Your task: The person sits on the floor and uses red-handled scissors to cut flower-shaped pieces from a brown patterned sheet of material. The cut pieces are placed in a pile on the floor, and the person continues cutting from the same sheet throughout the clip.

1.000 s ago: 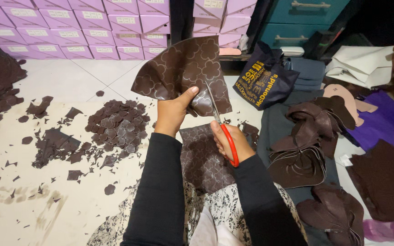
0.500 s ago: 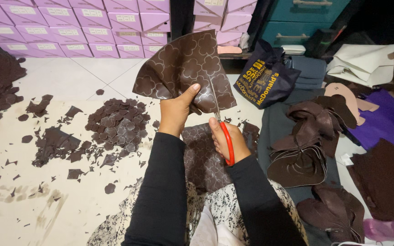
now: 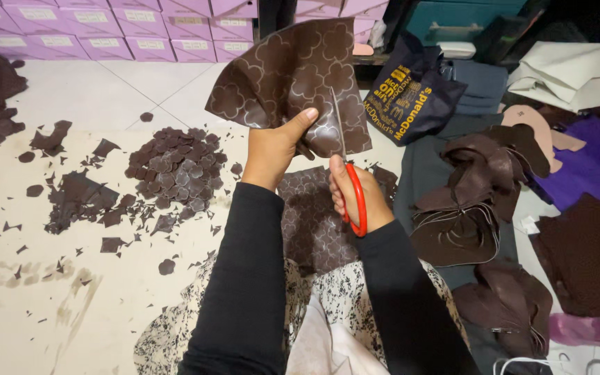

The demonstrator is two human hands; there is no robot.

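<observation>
Left hand (image 3: 272,149) pinches brown sheet (image 3: 282,73) aloft above floor (image 3: 105,305), keeping it taut for blades. Right hand (image 3: 355,198), fingers closed through scissors (image 3: 352,187), cuts upward. Cut pieces (image 3: 175,163) heaped left on floor.

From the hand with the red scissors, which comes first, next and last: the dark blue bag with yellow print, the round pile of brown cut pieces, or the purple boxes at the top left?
Measured from the right hand:
1. Dark blue bag with yellow print, up and to its right.
2. Round pile of brown cut pieces, on the floor to its left.
3. Purple boxes, far top left by the wall.
</observation>
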